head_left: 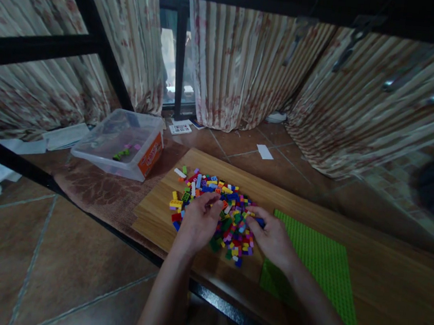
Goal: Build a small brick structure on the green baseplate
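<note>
A heap of loose, many-coloured toy building bricks (235, 226) lies spread on a wooden board. Over its left part is my left hand (200, 220), fingers curled and thumb drawn in near the forefinger; whatever they may hold is hidden. On the heap's right side my right hand (271, 238) pinches a dark blue brick (260, 222) between thumb and fingers. Just beyond that hand, a flat green studded baseplate (317, 258) lies on the board, partly covered by my right forearm.
To the left stands a clear plastic tub (121, 168) with an orange label and a few bricks inside. The wooden board (388, 263) stretches right, with a black metal edge (221, 305) at the front. Striped curtains (242, 67) hang behind; a white card (264, 152) lies on the tiles.
</note>
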The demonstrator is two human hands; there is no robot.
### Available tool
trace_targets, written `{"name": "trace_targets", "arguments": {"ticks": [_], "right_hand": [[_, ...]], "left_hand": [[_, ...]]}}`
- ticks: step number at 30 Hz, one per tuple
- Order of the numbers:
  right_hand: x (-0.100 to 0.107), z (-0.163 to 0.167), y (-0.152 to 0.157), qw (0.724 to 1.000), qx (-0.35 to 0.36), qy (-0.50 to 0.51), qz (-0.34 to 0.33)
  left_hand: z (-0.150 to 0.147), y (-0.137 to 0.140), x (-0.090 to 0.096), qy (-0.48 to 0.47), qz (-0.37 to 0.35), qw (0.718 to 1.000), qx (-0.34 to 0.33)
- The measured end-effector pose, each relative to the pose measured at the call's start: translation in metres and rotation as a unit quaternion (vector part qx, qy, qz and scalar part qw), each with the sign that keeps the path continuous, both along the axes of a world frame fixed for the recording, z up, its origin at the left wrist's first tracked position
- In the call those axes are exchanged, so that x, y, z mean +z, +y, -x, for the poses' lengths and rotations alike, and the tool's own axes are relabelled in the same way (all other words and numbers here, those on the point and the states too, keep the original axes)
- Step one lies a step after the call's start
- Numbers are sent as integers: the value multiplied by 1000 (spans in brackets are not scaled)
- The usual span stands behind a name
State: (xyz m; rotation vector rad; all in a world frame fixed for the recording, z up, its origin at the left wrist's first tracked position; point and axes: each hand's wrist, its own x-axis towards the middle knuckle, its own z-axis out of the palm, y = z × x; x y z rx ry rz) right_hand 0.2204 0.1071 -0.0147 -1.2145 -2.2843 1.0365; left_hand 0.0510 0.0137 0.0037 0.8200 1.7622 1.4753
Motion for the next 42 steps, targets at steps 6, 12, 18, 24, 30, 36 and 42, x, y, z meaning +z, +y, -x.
{"name": "trace_targets", "arguments": {"ticks": [6, 12, 18, 24, 30, 36, 42], "right_hand": [[-8, -8, 4, 999, -14, 35, 16], [-7, -21, 2, 999, -34, -11, 2], [-8, -26, -5, 998, -12, -49, 23], [-3, -21, -7, 998, 0, -62, -2], [-1, -24, -12, 998, 25, -55, -4], [-6, -23, -13, 995, 60, -49, -56], [3, -22, -17, 994, 72, -41, -68]], "left_hand": [[0, 0, -2, 23, 6, 1000, -9], [1, 0, -4, 33, 9, 999, -8], [0, 0, -2, 44, 8, 999, -8], [-3, 1, -4, 49, -7, 999, -12], [-9, 1, -1, 49, 9, 998, -47], [-11, 0, -5, 66, 1, 996, -58], [-17, -1, -1, 31, 12, 998, -59]]}}
